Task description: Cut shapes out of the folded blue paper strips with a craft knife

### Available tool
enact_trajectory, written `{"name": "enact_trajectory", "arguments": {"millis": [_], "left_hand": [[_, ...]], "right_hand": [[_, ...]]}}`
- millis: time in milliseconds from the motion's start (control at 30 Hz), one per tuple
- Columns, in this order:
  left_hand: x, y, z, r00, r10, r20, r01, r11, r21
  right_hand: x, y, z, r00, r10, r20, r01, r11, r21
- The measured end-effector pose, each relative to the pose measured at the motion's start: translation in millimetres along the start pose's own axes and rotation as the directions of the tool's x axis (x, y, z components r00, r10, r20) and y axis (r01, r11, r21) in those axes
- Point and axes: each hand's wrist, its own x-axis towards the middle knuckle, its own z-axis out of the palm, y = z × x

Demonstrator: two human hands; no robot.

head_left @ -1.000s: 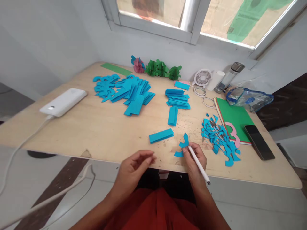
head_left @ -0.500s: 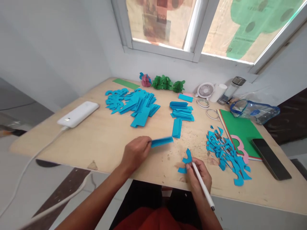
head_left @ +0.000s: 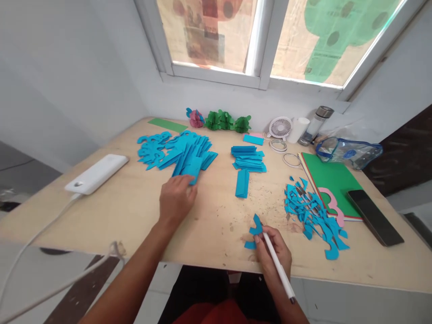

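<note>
My left hand is at the front of the pile of folded blue papers, its fingers closed around the end of a folded blue paper strip that lies on the pile. Near the table's front edge, my right hand grips a white pen, its dark tip pointing down towards me. The same hand pinches a curved blue paper cutout between thumb and fingers. Beside that thumb shows a small blue paper piece; whether it joins the cutout I cannot tell.
A stack of folded blue strips lies mid-table, with more strips before it. Blue scraps, green paper sheets and a phone are at right. A white power bank with a cable lies left. A small fan stands behind.
My left hand has moved left and away from me, carrying the folded blue strip from mid-table onto the pile. My right hand keeps its hold on the pen and cutout. The view has shifted slightly.
</note>
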Motion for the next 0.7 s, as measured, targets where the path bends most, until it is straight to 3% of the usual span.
{"name": "enact_trajectory", "arguments": {"millis": [67,133,200,400,700], "left_hand": [[-6.3,21.4,4.4,0.992,0.114,0.051,-0.111,0.992,-0.062],[-6.7,42.9,11.5,0.945,0.296,0.138,-0.269,0.945,-0.188],[-1.8,60.6,20.6,0.917,0.36,0.171,-0.316,0.919,-0.237],[13.7,82.7,41.3,0.907,0.35,0.234,-0.3,0.927,-0.224],[9.3,93.3,44.5,0.91,0.327,0.256,-0.295,0.943,-0.154]], "right_hand": [[0.4,-1.2,1.4,1.0,-0.013,0.002,0.013,1.0,0.005],[0.6,-3.6,2.0,1.0,-0.023,0.0,0.023,1.0,0.003],[0.6,-6.4,2.0,1.0,-0.028,-0.004,0.028,1.0,-0.001],[1.2,-9.2,1.4,0.999,-0.046,0.009,0.046,0.999,-0.01],[2.0,-11.3,1.7,0.998,-0.065,0.013,0.065,0.998,-0.001]]}}
